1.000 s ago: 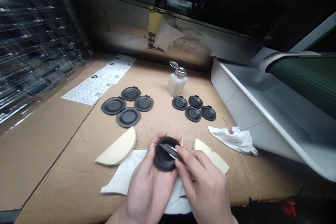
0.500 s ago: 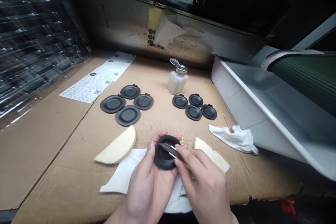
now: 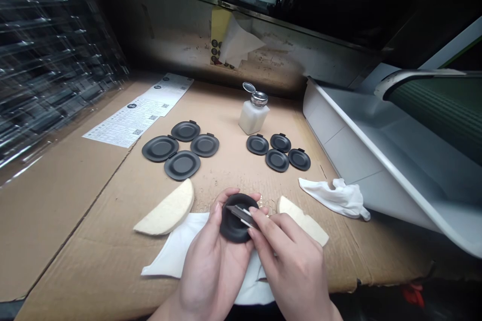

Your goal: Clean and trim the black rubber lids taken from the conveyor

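Observation:
In my left hand [image 3: 216, 261] lies a small black oval part [image 3: 234, 234] with a sunken middle, fingers wrapped around its rim. My right hand [image 3: 295, 261] pinches a utility knife [image 3: 243, 214], whose blade reaches over the recess of the part; whether it touches the surface I cannot tell. Beneath both hands a white cloth [image 3: 173, 253] is spread on the cardboard. A cream-coloured half-round pad [image 3: 165, 209] rests to the left of my hands, and a second such pad [image 3: 303, 220] is partly hidden behind my right hand.
Several black oval parts [image 3: 183, 164] lie left of centre, and several smaller ones [image 3: 277, 160] to the right. A pump-top bottle [image 3: 254, 115] stands behind them with its lid up. Printed sheets [image 3: 120, 120], a crumpled white cloth [image 3: 339, 198], a white bin [image 3: 339, 138] and stacked clear trays [image 3: 56, 50] surround the cardboard [image 3: 222, 103].
Almost nothing differs. The knife has shifted very slightly over the black part, and the whole view has moved a touch.

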A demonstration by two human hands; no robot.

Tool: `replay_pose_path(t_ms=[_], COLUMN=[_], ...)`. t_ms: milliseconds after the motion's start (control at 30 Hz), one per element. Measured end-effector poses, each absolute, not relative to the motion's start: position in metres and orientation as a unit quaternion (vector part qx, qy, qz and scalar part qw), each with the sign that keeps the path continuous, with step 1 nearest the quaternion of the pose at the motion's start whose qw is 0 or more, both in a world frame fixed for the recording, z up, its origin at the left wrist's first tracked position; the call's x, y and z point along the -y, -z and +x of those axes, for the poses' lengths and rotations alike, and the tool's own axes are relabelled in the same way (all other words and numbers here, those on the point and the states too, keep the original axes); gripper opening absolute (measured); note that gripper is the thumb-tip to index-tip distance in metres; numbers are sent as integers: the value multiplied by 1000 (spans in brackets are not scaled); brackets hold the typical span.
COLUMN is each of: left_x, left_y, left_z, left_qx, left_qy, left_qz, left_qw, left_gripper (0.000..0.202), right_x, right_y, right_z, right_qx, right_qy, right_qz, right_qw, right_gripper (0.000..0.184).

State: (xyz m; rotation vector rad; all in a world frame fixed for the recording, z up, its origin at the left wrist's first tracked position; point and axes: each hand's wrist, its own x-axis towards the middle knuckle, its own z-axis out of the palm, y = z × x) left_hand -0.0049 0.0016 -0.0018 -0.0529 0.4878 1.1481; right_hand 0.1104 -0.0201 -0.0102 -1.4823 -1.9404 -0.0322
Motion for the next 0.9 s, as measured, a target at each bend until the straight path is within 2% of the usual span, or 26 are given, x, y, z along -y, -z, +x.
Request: replay_pose_path(t_ms=[567,733,833,900], left_x=[-2,-3,-3,-2], left_y=[1,-1,-4,-5], left_z=[-4,-4,-5,-5], left_qx=[-244,-254,-256,-257], left_qy=[-530,-532,-522,-512], left_qz=[-12,-16,-2,4], left_qw=[812,807,813,820], left_gripper=[22,23,25,28], right_x=[21,23,21,20], right_y=[6,-7,-9,-2], right_z=[113,131,164,191], right_qx=[764,746,718,709], right_qy=[-3,-42,15,52], right_qz=[-548,-570,-615,-646], right_qw=[342,342,326,278], right_gripper=[25,22,20,21])
